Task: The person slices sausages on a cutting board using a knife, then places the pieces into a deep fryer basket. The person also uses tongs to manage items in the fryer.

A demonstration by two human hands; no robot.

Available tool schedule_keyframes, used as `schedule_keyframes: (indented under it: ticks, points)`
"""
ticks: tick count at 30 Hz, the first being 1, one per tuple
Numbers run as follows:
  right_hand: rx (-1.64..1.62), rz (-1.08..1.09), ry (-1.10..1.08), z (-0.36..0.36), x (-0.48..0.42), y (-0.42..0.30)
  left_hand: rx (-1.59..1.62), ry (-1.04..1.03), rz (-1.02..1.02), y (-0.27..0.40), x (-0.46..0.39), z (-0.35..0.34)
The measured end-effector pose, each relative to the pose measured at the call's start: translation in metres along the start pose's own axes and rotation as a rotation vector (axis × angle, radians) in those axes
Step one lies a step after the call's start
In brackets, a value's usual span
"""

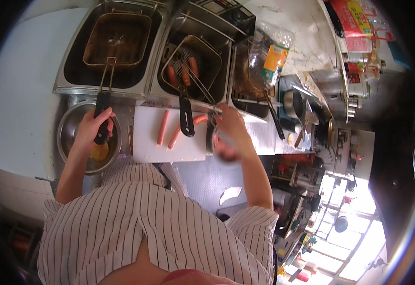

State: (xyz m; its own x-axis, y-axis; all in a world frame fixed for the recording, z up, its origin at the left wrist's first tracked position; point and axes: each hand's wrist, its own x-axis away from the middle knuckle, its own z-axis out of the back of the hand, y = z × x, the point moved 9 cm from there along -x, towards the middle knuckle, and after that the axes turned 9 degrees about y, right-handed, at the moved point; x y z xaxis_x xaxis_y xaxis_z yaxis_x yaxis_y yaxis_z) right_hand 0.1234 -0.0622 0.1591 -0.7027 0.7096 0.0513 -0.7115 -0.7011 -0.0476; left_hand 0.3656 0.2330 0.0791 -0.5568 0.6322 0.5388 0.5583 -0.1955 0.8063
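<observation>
My left hand (98,123) is closed around the black handle (102,101) of a wire fryer basket (116,39), which sits in the dark left fryer well. In my right hand (230,121) are long metal tongs (203,87) whose far end reaches into the middle fryer basket (212,76). Browned sausages (193,66) lie in that basket around the tong tips; I cannot tell whether the tongs pinch one. Below, paler sausages (163,127) rest on a white cutting board (146,151), partly behind the middle basket's black handle (186,117).
A steel bowl (62,142) holding something yellow stands under my left hand. Pinkish pieces (225,149) sit blurred below my right hand. A clear plastic bottle (259,58) leans over the right fryer, near another basket handle (274,115). A saucepan (293,101) stands farther right.
</observation>
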Motion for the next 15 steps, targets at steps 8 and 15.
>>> schedule_keyframes:
  ticks: [8, 15]
  points:
    - [-0.054, 0.354, 0.521, 0.11, -0.089, -0.091, 0.073, 0.254, -0.035, -0.005, 0.013, 0.042]
    - [-0.003, 0.715, 0.89, 0.159, -0.229, -0.23, -0.026, 0.377, -0.231, 0.012, 0.063, 0.081]
